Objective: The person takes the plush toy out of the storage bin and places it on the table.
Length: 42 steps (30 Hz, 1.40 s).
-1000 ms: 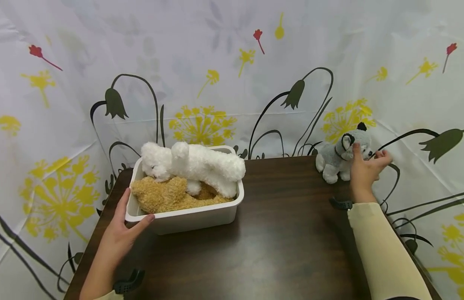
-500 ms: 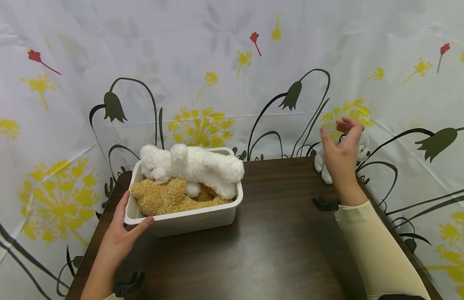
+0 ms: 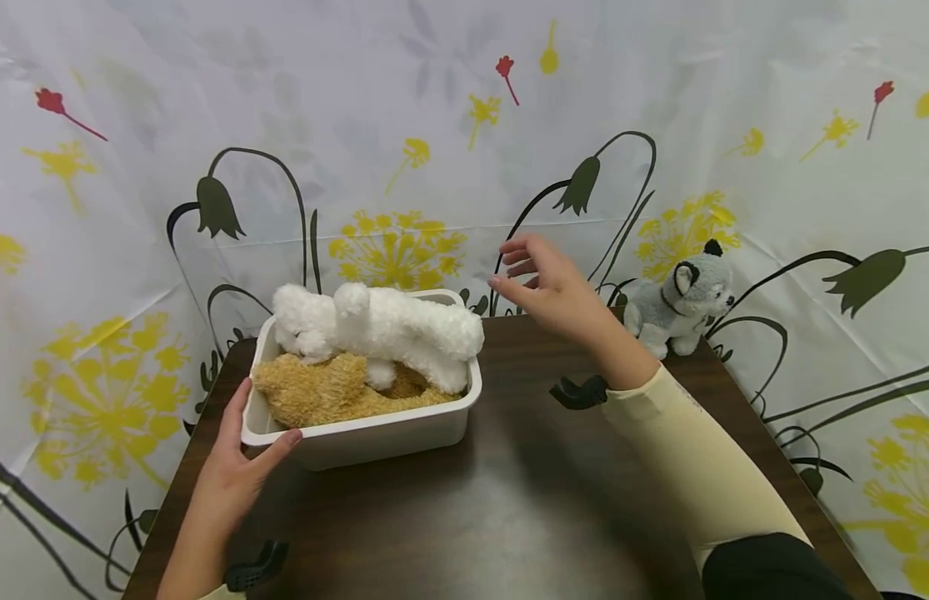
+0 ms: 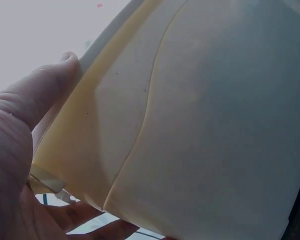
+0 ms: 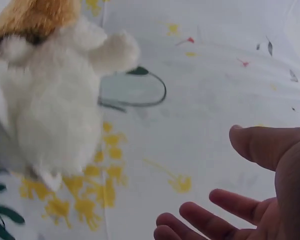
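At the near left corner of a white plastic bin (image 3: 389, 442), my left hand (image 3: 235, 471) grips the rim, thumb in front and fingers round the left side. The left wrist view shows the thumb at the rim, close beside the bin's outer wall (image 4: 210, 120). Inside the bin lie a fluffy white stuffed animal (image 3: 419, 325) and a curly tan one (image 3: 314, 387) in front of it. My right hand (image 3: 557, 292) is in the air right of the bin, holding nothing, its fingers loosely bent. A grey and white husky plush (image 3: 677, 304) sits at the table's back right corner.
The bin stands on a dark brown table (image 3: 509, 500), toward its back left. A flower-printed white curtain (image 3: 449, 125) hangs behind the table and along both sides.
My right hand has left the husky plush and swept left toward the bin, with nothing in it. The husky sits where it was. My left hand keeps its grip on the bin.
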Tool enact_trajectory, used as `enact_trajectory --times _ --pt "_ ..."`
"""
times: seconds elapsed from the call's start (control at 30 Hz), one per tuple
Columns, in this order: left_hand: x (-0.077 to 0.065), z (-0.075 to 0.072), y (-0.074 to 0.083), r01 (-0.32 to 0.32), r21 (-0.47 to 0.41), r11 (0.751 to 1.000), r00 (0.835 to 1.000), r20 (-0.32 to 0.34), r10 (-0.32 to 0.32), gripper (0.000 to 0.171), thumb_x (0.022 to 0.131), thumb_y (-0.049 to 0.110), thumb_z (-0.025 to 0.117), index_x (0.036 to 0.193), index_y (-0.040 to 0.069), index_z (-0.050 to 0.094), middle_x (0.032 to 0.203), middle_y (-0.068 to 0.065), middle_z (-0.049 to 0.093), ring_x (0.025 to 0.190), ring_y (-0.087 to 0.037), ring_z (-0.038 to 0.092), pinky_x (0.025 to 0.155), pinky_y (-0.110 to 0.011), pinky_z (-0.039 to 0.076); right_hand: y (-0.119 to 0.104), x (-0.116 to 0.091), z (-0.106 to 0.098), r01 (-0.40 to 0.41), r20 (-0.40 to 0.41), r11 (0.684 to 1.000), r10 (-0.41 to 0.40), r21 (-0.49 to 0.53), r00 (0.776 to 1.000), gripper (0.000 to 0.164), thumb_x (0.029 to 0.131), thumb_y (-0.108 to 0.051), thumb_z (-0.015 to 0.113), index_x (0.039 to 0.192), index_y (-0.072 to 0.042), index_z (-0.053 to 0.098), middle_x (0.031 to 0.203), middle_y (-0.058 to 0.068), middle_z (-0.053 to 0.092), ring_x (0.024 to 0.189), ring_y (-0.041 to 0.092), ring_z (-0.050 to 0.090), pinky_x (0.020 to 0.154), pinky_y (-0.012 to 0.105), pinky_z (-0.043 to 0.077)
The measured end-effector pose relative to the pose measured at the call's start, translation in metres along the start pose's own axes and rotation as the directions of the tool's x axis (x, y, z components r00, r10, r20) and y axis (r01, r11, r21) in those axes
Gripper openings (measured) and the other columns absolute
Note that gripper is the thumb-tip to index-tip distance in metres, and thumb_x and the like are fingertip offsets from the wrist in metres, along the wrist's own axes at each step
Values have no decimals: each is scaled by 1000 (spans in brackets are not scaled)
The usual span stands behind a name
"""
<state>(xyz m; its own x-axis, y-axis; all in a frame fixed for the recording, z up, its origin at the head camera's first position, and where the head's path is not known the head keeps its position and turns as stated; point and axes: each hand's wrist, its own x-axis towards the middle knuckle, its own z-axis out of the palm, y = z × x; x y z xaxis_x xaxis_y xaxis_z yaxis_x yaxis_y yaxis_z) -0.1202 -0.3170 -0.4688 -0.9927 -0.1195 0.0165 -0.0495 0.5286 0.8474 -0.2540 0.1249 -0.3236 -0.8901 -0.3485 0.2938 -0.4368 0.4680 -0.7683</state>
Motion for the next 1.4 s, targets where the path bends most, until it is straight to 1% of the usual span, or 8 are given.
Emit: enact_trajectory --times 0.17,0.3,0.6,0.83,0.97,1.07,1.27,1.4 --pt "-4 -7 3 -16 11 1000 1000 -21 17 103 94 32 74 161 43 -4 169 -11 11 142 -40 31 99 -17 35 -16 22 33 -15 47 996 11 93 999 53 93 -52 68 136 -26 49 133 -4 56 121 17 58 103 40 51" --pt "-5 -9 3 -31 0 1000 999 -25 31 103 94 30 74 161 42 -3 169 -13 11 141 -42 31 88 -7 33 -29 35 60 -1 57 992 -7 127 998 55 94 -50 68 138 -23 48 136 -2 55 126 21 56 107 42 49" --pt "-3 -14 0 -10 15 1000 1000 -19 10 104 94 32 74 160 45 -5 169 -13 10 142 -42 31 92 -16 37 -44 69 110 -75 118 997 72 25 990 63 90 -57 69 140 -26 45 142 -3 50 133 16 49 106 41 48" --pt "-3 -14 2 0 10 1000 1000 -9 0 105 94 34 73 159 46 -8 170 -13 6 144 -44 28 109 -57 36 -40 90 136 -140 279 982 170 -124 945 84 86 -53 76 153 -21 36 156 6 41 144 23 42 108 44 47" --pt "-2 -12 0 -12 24 1000 1000 2 12 105 94 34 74 160 45 -7 169 -14 9 143 -43 30 100 -29 41 -37 96 145 -111 333 959 197 -262 922 93 83 -52 80 156 -20 34 162 8 34 150 26 33 115 45 41" --pt "-2 -12 0 -13 28 1000 1000 -9 14 104 93 35 74 160 45 -6 170 -13 10 143 -42 30 95 -22 38 -36 99 151 -64 368 941 193 -333 909 97 82 -53 81 159 -21 31 165 10 29 153 28 27 118 47 37" --pt "-2 -6 1 -9 -16 1000 1000 -8 8 105 93 34 74 159 47 -7 171 -12 6 145 -44 26 110 -63 32 -31 95 159 -42 371 884 238 -466 898 103 81 -54 81 162 -24 25 166 13 28 152 30 32 115 48 41" --pt "-3 0 2 -3 -49 999 1000 -3 3 105 93 34 75 158 49 -6 171 -12 3 146 -45 24 110 -71 28 -27 89 160 -47 351 873 244 -486 904 105 79 -55 83 162 -26 25 163 17 31 140 32 47 105 50 49"
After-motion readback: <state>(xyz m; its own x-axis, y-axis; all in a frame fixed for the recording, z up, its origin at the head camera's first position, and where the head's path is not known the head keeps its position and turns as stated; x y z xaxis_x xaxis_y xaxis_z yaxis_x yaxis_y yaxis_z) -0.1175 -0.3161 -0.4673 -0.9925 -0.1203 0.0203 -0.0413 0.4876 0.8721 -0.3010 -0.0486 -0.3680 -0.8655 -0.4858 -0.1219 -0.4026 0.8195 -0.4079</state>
